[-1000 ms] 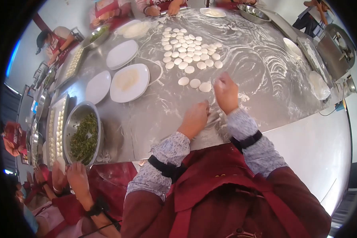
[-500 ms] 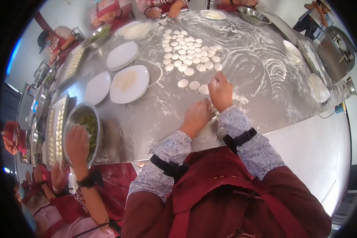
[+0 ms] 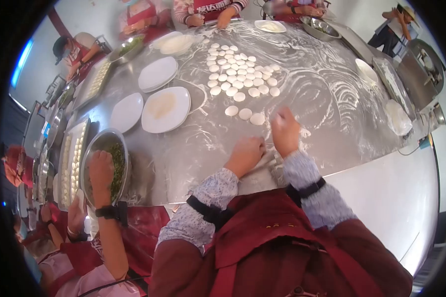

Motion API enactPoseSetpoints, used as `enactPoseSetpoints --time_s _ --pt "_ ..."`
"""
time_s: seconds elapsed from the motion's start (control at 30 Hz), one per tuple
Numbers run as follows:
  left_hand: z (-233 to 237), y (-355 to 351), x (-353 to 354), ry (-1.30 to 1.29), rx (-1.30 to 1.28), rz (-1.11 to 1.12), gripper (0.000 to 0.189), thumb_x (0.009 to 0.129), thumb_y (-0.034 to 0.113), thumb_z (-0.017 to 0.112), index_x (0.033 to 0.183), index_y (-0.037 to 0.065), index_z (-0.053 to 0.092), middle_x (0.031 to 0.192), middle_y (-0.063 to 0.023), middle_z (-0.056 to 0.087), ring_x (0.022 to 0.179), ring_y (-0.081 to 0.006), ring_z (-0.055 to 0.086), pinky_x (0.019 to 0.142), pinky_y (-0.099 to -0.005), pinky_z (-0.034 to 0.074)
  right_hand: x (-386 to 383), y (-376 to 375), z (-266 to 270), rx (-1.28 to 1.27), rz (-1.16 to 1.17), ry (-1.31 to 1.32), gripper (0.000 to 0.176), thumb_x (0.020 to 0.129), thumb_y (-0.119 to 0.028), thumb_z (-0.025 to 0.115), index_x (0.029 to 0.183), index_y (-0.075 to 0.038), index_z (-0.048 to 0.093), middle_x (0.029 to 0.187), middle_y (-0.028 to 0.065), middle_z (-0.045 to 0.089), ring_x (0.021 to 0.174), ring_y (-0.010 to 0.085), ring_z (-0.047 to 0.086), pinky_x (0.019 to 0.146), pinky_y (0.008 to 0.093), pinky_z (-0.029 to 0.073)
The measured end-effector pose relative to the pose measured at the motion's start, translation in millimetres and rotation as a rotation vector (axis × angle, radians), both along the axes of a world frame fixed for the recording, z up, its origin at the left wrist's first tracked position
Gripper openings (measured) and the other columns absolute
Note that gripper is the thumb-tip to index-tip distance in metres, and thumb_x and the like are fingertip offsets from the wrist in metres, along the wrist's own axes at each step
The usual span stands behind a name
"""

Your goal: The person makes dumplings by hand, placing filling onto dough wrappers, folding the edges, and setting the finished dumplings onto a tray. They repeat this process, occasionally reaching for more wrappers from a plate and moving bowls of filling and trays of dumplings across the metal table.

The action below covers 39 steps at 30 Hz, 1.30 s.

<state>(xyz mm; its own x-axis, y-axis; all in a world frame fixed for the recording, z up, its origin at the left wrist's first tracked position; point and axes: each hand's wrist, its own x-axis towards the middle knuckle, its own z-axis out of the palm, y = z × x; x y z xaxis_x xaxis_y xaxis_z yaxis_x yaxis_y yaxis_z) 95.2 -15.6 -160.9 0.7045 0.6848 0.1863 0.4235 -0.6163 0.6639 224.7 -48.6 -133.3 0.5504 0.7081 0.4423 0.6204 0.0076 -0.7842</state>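
My left hand is closed low over the floured steel table, its fingers curled round something I cannot make out. To its right, my right hand is also closed, slightly raised and a little blurred; whatever it may hold is hidden. Three flat white dough rounds lie in a short row just beyond both hands. Farther off is a larger group of similar dough rounds, lying close together on the flour.
At left stand white plates, a tray of dumplings and a steel bowl of green filling with a co-worker's hand in it. Other people work along the far edge. A plastic bag lies at right.
The co-worker's hand has gone lower into the bowl of filling. My right hand is farther down in the view, and the whole scene has shifted slightly down with the camera.
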Motion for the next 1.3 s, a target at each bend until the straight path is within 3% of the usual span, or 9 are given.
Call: enactPoseSetpoints --time_s 0.07,0.2,0.4,0.47,0.6,0.77,1.0,1.1,1.3 --pt "-2.6 1.1 -13.3 0.113 0.042 -0.109 0.011 0.077 0.008 0.048 0.080 0.002 0.057 0.077 -0.0189 0.060 0.077 -0.0377 0.056 0.069 -0.0450 0.044 5.3 -37.0 -9.4 0.026 -0.001 -0.017 0.013 0.076 -0.011 0.052 0.086 -0.003 0.052 0.071 0.0208 0.057 0.067 0.0389 0.058 0.058 0.0413 0.045" --pt "2.3 -8.3 -27.2 0.048 -0.280 -0.013 0.014 0.078 0.010 0.048 0.085 0.001 0.056 0.077 -0.0202 0.059 0.079 -0.0374 0.056 0.072 -0.0445 0.044 2.8 -53.1 -5.6 0.055 0.026 0.079 0.011 0.076 -0.010 0.050 0.086 -0.004 0.052 0.071 0.0203 0.057 0.065 0.0385 0.057 0.057 0.0405 0.045" --pt "-3.8 -3.3 2.7 -0.159 -0.051 0.078 0.014 0.078 0.011 0.050 0.085 0.000 0.056 0.076 -0.0202 0.059 0.072 -0.0358 0.057 0.066 -0.0413 0.044 -1.8 7.2 -3.4 0.084 0.003 -0.015 0.009 0.076 -0.011 0.050 0.083 -0.005 0.051 0.069 0.0196 0.056 0.063 0.0395 0.056 0.057 0.0413 0.045" --pt "-5.6 -3.1 -5.6 0.109 0.056 -0.041 0.013 0.078 0.010 0.050 0.084 0.000 0.056 0.078 -0.0203 0.059 0.074 -0.0366 0.056 0.067 -0.0423 0.044 1.1 -13.1 -3.7 0.058 -0.015 -0.012 0.008 0.077 -0.010 0.050 0.083 -0.005 0.051 0.068 0.0189 0.056 0.061 0.0375 0.057 0.057 0.0406 0.045" --pt "-4.8 1.8 -25.6 -0.020 -0.105 -0.038 0.013 0.078 0.010 0.050 0.085 0.000 0.055 0.078 -0.0197 0.059 0.076 -0.0366 0.057 0.067 -0.0436 0.044 5.1 -67.5 -18.5 0.082 0.040 0.149 0.008 0.077 -0.010 0.050 0.082 -0.004 0.051 0.066 0.0176 0.056 0.060 0.0344 0.058 0.056 0.0394 0.046" --pt "-4.0 -11.8 -6.5 -0.167 -0.076 0.068 0.015 0.078 0.010 0.051 0.089 0.000 0.054 0.076 -0.0180 0.060 0.076 -0.0369 0.057 0.067 -0.0440 0.044 -0.7 -1.7 0.7 0.090 0.008 -0.017 0.007 0.076 -0.006 0.049 0.082 -0.001 0.049 0.063 0.0177 0.051 0.056 0.0306 0.053 0.055 0.0349 0.043" --pt "-8.2 -0.3 -19.6 0.056 0.043 -0.002 0.016 0.079 0.011 0.050 0.091 0.000 0.054 0.074 -0.0179 0.060 0.076 -0.0368 0.057 0.068 -0.0431 0.045 2.6 -51.1 -4.0 0.011 -0.015 0.047 0.008 0.076 -0.009 0.051 0.082 -0.004 0.052 0.069 0.0203 0.057 0.066 0.0400 0.057 0.059 0.0396 0.046" --pt "-6.2 -10.8 -26.6 -0.026 -0.180 -0.005 0.016 0.080 0.010 0.049 0.091 0.000 0.054 0.076 -0.0182 0.060 0.076 -0.0366 0.058 0.068 -0.0428 0.045 -0.6 -58.7 -6.1 0.133 -0.029 0.013 0.008 0.076 -0.010 0.051 0.082 -0.004 0.051 0.068 0.0196 0.056 0.064 0.0393 0.056 0.058 0.0393 0.045" --pt "-4.9 -7.8 1.0 -0.135 -0.139 0.082 0.016 0.080 0.011 0.050 0.091 -0.001 0.054 0.079 -0.0186 0.061 0.077 -0.0349 0.059 0.069 -0.0417 0.045 -2.9 13.5 -2.0 0.077 0.001 -0.052 0.009 0.077 -0.010 0.051 0.082 -0.002 0.051 0.068 0.0196 0.056 0.063 0.0368 0.058 0.056 0.0389 0.045"
